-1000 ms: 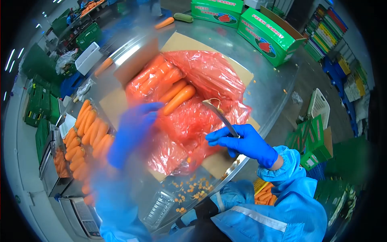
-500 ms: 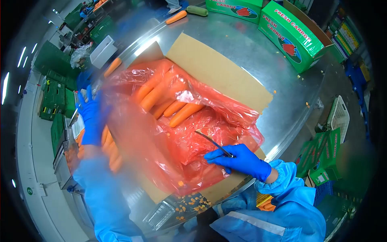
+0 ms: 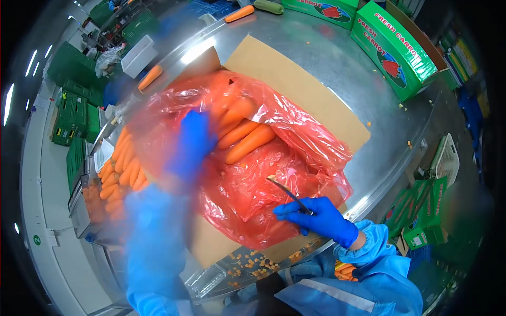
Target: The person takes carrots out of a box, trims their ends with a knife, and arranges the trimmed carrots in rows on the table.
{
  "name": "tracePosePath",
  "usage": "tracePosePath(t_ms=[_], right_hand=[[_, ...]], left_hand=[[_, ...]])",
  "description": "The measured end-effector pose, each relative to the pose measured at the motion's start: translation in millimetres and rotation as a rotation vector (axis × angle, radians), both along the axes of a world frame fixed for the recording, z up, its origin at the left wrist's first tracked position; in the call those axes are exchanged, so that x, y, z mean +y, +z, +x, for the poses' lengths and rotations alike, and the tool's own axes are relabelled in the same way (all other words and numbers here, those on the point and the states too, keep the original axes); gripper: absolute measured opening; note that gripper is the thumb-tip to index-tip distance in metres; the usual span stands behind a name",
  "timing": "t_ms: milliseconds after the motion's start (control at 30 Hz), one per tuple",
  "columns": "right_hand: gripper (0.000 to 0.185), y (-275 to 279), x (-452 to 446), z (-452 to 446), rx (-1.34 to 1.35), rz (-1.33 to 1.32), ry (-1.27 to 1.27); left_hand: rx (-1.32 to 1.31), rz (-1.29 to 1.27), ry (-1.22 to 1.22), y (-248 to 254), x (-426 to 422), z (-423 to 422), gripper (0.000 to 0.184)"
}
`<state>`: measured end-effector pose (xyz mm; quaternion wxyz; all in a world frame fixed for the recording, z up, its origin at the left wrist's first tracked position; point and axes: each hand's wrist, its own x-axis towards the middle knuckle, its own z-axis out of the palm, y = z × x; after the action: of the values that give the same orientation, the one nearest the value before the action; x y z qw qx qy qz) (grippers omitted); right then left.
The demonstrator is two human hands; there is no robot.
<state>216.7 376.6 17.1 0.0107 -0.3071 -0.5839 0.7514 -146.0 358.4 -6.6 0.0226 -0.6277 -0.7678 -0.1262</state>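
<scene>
By the near edge of the surface (image 3: 337,59) lies a red bag (image 3: 237,192) of carrots (image 3: 251,144); the right hand (image 3: 322,217) holds a knife (image 3: 290,193) whose blade, if dipped, could slit it. Left hand (image 3: 194,143) blurred, grip unclear.

Metal table (image 3: 382,116) carries open cardboard box (image 3: 295,79) mid-surface, green FRESH CARROT cartons (image 3: 392,58) plus green vegetable (image 3: 269,6) far side, orange scraps (image 3: 250,263) and clear plastic tray (image 3: 206,280) near edge.

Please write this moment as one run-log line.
left hand: blurred, over red bag; right hand: holding knife; carrots: inside bag, also beside box; box: flaps open
</scene>
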Motion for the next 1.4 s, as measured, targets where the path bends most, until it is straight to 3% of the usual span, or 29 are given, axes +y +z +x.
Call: tracePosePath(t_ms=[67, 133, 200, 267, 333, 400, 433, 500, 600, 633, 667, 733, 900, 1033, 1133, 1200, 1267, 1300, 1400], right_hand=[[0.026, 0, -2, 0, 0.028, 0.013, -0.013], [0.025, -1, -2, 0, 0.042, 0.019, -0.033], [0.024, -4, -4, 0, 0.046, 0.018, -0.061], [0.024, -4, -5, 0, 0.049, 0.021, -0.067], [0.025, -4, -6, 1, 0.064, 0.026, -0.070], [0.027, -8, -8, 1, 0.093, 0.034, -0.068], [0.027, -9, -8, 1, 0.088, 0.041, -0.073], [0.026, -9, -10, 3, 0.074, 0.046, -0.086], [0.025, -7, -16, 6, 0.103, 0.069, -0.148], [0.024, -5, -20, 7, 0.113, 0.084, -0.173], [0.024, -4, -24, 8, 0.123, 0.098, -0.195], [0.024, -1, -35, 10, 0.141, 0.121, -0.229], [0.028, 30, -76, 16, 0.107, 0.092, -0.186], [0.048, 38, -131, 10, 0.220, -0.133, -0.134], [0.053, 33, -180, -7, 0.321, -0.093, -0.157], [0.059, 23, -205, -11, 0.254, -0.082, -0.107], [0.061, 15, -224, -16, 0.176, -0.068, -0.021], [0.061, 14, -233, -17, 0.188, -0.092, -0.027], [0.061, 11, -255, -20, 0.192, -0.144, -0.031]], left_hand=[[0.028, -0.464, 0.314, -6, 38, -12, 0.055], [-0.275, -0.176, 0.276, -53, 31, -35, 0.058], [-0.471, -0.072, 0.251, -83, 31, -54, 0.059], [-0.566, -0.143, 0.253, -81, 35, -52, 0.058], [-0.794, -0.031, 0.064, -164, 21, -109, 0.032], [-0.802, 0.143, -0.065, -165, 9, -104, 0.027], [-0.697, 0.254, -0.101, -111, 8, -58, 0.031], [-0.330, 0.126, 0.202, -94, 23, -48, 0.080], [-0.404, 0.249, 0.011, -1, -5, 22, 0.084], [-0.475, 0.366, -0.104, 8, -20, 32, 0.086], [-0.842, 0.327, -0.095, 37, -42, 55, 0.087], [-1.331, 0.369, -0.046, 64, -94, 79, 0.092], [-1.834, 0.711, -0.085, 74, -185, 123, 0.098], [-2.060, 0.915, -0.067, 62, -233, 157, 0.100], [-2.079, 0.965, 0.044, 54, -263, 178, 0.085], [-2.219, 0.984, -0.011, 46, -285, 184, 0.051], [-2.182, 0.948, 0.039, 36, -309, 185, 0.068], [-2.154, 0.919, 0.049, 31, -321, 186, 0.087], [-2.104, 0.870, 0.050, 23, -347, 183, 0.109]])
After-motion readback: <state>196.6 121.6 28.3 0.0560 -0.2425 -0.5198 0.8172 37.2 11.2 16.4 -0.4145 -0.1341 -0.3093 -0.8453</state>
